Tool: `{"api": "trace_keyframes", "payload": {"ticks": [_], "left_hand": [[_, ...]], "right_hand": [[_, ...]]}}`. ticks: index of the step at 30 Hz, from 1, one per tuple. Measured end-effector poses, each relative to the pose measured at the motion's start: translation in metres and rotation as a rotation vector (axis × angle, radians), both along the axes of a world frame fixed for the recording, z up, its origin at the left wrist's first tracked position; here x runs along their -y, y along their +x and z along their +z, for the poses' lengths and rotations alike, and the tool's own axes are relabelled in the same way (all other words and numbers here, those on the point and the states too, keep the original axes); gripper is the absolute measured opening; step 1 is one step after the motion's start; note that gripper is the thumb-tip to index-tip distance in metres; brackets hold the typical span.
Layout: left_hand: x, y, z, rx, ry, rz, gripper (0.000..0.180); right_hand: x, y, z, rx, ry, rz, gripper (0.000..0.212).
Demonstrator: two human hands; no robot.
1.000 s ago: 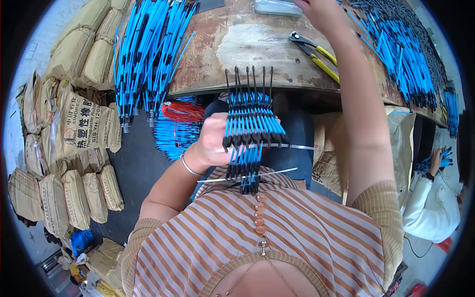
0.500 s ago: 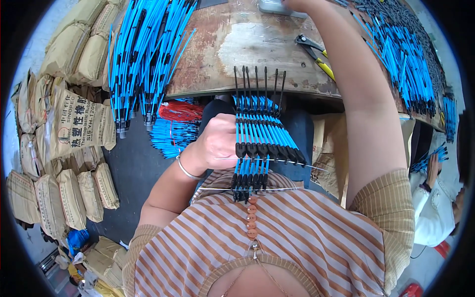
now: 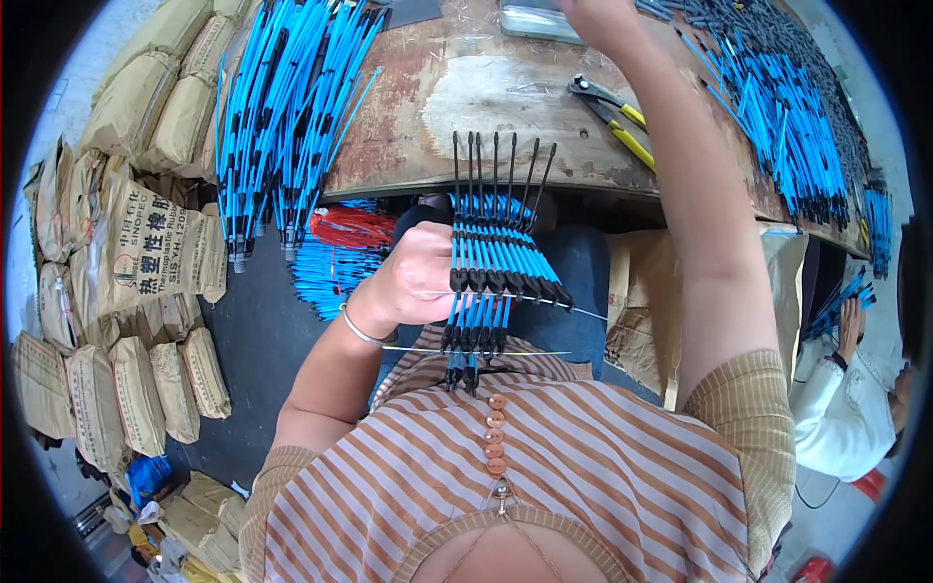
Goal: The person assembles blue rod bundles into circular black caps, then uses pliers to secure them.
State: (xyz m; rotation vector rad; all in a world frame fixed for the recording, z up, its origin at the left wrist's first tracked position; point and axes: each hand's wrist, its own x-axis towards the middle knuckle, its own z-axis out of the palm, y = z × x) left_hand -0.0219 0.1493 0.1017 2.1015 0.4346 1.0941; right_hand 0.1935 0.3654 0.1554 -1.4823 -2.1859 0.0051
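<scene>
The left grip point(image 3: 424, 277) clasps blue-black rods point(image 3: 501, 257); the right grip point(image 3: 601, 21), its closure indiscernible, is beside a shallow box point(image 3: 536, 36), contents unclear.

Ctr. of frame: blue-and-black strips point(image 3: 501, 260), appar. plastic, smooth, semi-gloss on blue, near-matt on black; thin rods point(image 3: 539, 352) crossing them, metallic, w/ bright sheen. Upper ctr.: tabletop point(image 3: 389, 136), wood, worn, rough, w/ pale scuffed patch; cutters point(image 3: 627, 142), dark metal head, yellow grips smooth, prob. plastic. Top edge: case point(image 3: 542, 23), shiny, translucent-looking. L. side: sacks point(image 3: 146, 248), brown paper, matt, creased. L. of ctr.: bangle point(image 3: 362, 331), polished metal; red strands point(image 3: 352, 225), glossy, plastic-looking. Lower ctr.: striped top point(image 3: 622, 457), soft matt cloth, ribbed sleeves.
</scene>
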Motion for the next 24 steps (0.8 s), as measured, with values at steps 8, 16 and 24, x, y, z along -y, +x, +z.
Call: {"api": "trace_keyframes", "payload": {"ticks": [8,16,24], "left_hand": [[-0.013,-0.02,-0.015,0.049,-0.049,-0.02,0.016],[-0.024,-0.013,-0.02,0.039,0.016,0.031,0.016],[-0.023,-0.009,0.006,0.021,-0.034,0.028,0.017]], "right_hand": [[0.121,0.035,-0.05,-0.088,-0.316,0.235,0.02],[0.117,0.037,-0.046,-0.045,-0.223,0.155,0.01],[-0.034,-0.019,-0.004,0.248,-0.049,-0.078,0.017]]}}
